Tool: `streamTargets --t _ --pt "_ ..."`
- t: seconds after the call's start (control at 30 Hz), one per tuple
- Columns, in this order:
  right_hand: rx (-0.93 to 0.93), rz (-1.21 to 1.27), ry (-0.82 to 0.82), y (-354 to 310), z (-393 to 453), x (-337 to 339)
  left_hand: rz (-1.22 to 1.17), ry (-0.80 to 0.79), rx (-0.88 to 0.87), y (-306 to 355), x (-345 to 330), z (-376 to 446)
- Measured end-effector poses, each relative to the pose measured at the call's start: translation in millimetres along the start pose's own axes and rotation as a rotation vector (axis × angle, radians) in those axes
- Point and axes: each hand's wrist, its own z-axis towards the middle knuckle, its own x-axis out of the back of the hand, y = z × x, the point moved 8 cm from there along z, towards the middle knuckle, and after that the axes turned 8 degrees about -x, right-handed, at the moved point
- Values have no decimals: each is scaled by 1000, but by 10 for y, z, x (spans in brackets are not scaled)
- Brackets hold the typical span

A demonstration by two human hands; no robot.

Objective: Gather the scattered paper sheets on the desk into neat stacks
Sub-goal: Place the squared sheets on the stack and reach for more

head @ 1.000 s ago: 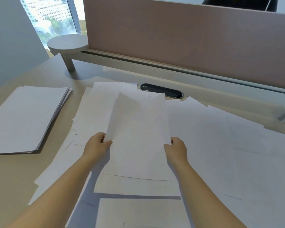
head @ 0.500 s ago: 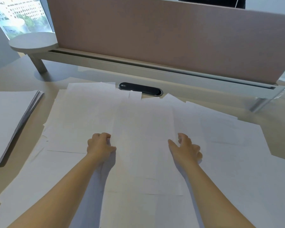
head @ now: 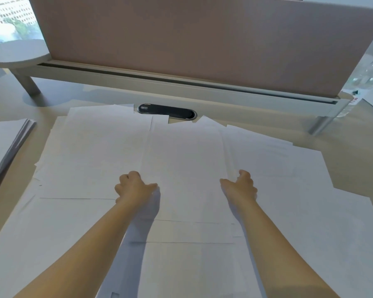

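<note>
Loose white paper sheets [head: 278, 168] cover most of the desk [head: 353, 134] and overlap at odd angles. A small bundle of sheets [head: 185, 164] lies flat in the middle, on top of the others. My left hand [head: 134, 187] is at the bundle's left edge, fingers curled and thumb on the paper. At the right edge, my right hand [head: 241, 186] has its thumb laid over the top sheet and its fingers curled at the side. A squared stack of paper [head: 2, 145] lies at the far left.
A pink divider panel [head: 181, 44] on a grey rail [head: 181, 84] closes off the back of the desk. A black cable port [head: 166, 110] sits just behind the sheets. A round grey shelf [head: 15, 53] is at the back left, a clear plastic bottle [head: 366, 76] at the back right.
The bundle that both hands held tilted up a second ago now lies flat on the sheets. My hands have stayed at its two side edges, and the view has shifted right.
</note>
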Motion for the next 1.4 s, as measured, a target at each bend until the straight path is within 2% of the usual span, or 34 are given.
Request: streamTargets --t 0.07,0.27,0.43,0.6,0.7,0.8,0.83,0.93,1.07,1.2,1.4 --pt "-18 141 -97 26 -21 -145 -124 -53 9 44 -82 -28" --pt "-47 72 -89 151 -10 -209 -587 -157 154 -133 -159 -106" --pt "69 20 -75 106 -90 -141 -510 -210 25 -120 -117 -212" --pt "242 -15 17 -141 -268 -100 -549 -108 -84 -150 97 -227" --pt "282 38 -20 -296 -338 -301 -635 -7 -57 -333 331 -142" --pt "249 104 -74 -432 -376 -565 -746 57 1 -530 544 -32" --pt "241 106 -87 -468 -364 -674 -717 81 9 -612 625 13" --pt "235 80 -127 -603 -389 -1004 -435 166 -11 -890 916 211" --pt "206 30 -141 -815 -404 -1387 -23 203 90 -1288 1212 514" --pt "162 86 -181 -1027 -408 -1709 51 200 115 -1419 1337 688" --pt "104 73 -249 -1155 -433 -2168 -12 169 77 -1471 1404 801"
